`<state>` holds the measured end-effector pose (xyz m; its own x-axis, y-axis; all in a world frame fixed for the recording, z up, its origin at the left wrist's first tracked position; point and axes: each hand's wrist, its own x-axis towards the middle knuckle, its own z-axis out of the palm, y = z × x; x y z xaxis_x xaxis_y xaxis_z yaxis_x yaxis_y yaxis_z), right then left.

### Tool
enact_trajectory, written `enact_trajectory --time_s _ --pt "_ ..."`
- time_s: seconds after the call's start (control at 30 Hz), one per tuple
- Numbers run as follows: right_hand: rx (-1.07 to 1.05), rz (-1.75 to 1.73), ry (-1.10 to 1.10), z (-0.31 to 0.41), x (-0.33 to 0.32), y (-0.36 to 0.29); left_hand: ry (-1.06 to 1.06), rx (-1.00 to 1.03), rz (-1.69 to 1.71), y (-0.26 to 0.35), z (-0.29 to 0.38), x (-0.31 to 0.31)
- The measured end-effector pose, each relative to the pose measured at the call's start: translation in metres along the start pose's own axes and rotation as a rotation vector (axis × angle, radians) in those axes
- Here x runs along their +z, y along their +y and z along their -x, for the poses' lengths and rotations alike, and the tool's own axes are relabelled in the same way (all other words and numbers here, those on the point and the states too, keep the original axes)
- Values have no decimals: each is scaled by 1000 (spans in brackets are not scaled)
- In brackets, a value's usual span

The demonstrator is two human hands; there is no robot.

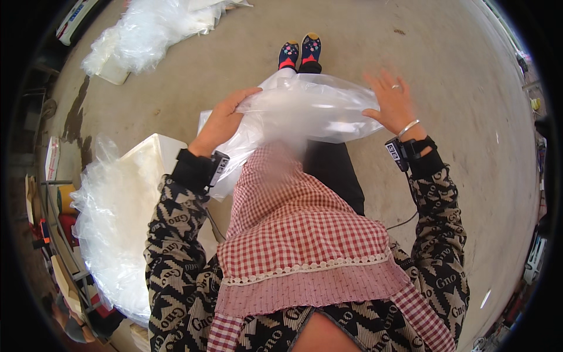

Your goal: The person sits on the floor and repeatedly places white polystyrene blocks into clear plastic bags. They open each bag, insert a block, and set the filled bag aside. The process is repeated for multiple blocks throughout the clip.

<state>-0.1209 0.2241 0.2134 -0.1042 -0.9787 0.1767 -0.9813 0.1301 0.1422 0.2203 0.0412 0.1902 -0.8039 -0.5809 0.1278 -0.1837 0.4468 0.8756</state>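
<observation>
A clear plastic bag (pixel 347 103) stretches across my lap, above the red checked apron (pixel 303 229). My left hand (pixel 224 116) grips its left side, thumb and fingers pinching the film. At the bag's right end is my right hand (pixel 391 103), fingers spread and blurred by motion, with the thumb close to the film. Whether that thumb touches the bag, I cannot tell. More white plastic film (pixel 237 149) hangs below my left hand, over my leg. A hazy blur covers the middle of the bag.
Left of me stands a white foam box (pixel 169 149) beside a large heap of clear plastic (pixel 114 229). Another plastic pile (pixel 149 35) lies on the concrete floor (pixel 440 57) at upper left. A metal rack (pixel 70 246) and part of a person (pixel 72 323) appear at lower left.
</observation>
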Motion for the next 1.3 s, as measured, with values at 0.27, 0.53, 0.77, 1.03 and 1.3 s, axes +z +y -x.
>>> enact_trajectory --time_s 0.27,0.53,0.77,1.03,1.3 --pt "-217 -593 308 -8 -37 -60 -260 -325 107 78 6 -48" --pt "-30 -1135 311 -72 -6 -100 -250 -255 -69 85 -3 -78" --pt "-58 -1420 -93 -106 -68 -91 204 302 -437 90 -39 -25" --pt "-231 -1555 -347 -81 -94 -90 146 85 10 91 -72 -23" --pt "-119 -1707 -675 -55 -78 -62 407 165 -422 61 -72 -50"
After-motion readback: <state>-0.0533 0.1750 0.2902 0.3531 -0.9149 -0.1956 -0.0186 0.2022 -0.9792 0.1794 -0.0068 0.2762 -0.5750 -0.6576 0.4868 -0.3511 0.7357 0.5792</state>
